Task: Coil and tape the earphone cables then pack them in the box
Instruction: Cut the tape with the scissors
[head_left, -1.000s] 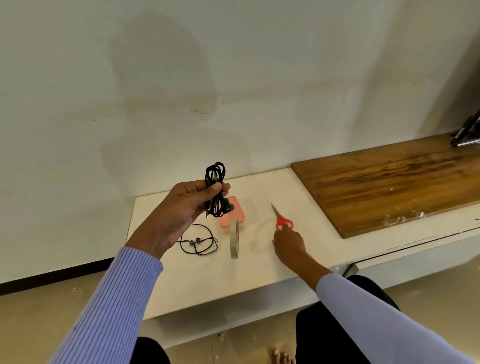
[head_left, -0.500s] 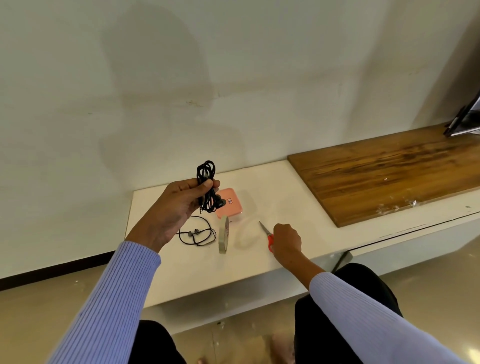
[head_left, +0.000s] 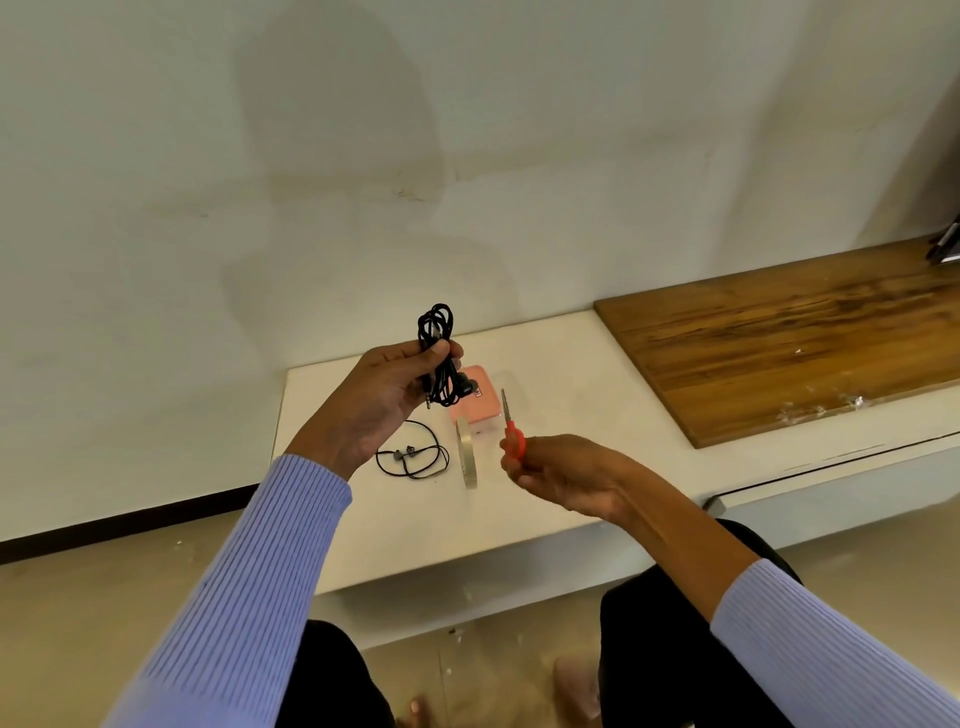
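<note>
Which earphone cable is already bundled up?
The earphones gripped in the left hand: wound tight. The other pair lies loosely looped on the bench.

Single head cam, wide-angle, looking forward and down over low white bench (head_left: 545, 499) toward wall (head_left: 467, 130), hands close in.

No text, brand, number or sign can be read. A small dark mark is seen on the top face of the pink box (head_left: 475, 396), near its far left corner, but it is too small and blurred for any letters to be made out.
</note>
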